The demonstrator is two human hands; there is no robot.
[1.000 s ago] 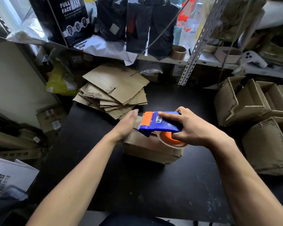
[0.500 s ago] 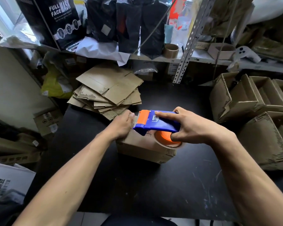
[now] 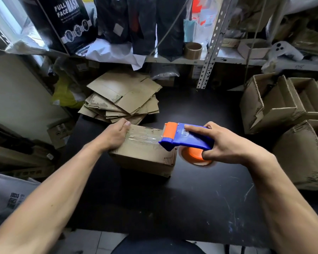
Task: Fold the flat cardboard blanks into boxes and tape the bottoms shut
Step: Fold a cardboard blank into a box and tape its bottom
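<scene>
While the left hand (image 3: 114,136) clamps the box (image 3: 145,153) at its far-left edge on the black table (image 3: 200,208), anchoring the tape start, the right hand (image 3: 222,143), fingers curled round the tape dispenser (image 3: 184,137), holds it at the right edge. Clear tape (image 3: 143,138) spans the seam, apparently uncut. Flat blanks (image 3: 123,99) lie stacked behind.

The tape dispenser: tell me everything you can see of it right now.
The tape dispenser is a handheld plastic gun with a blue body, an orange front head and an orange roll hub below. The right hand grips it, index finger along the top and other fingers curled beneath by the hub. It is tilted, its head at the right end of the cardboard box top. A shiny clear tape strip runs from the head across the box top to the left hand, which holds the far end.
</scene>
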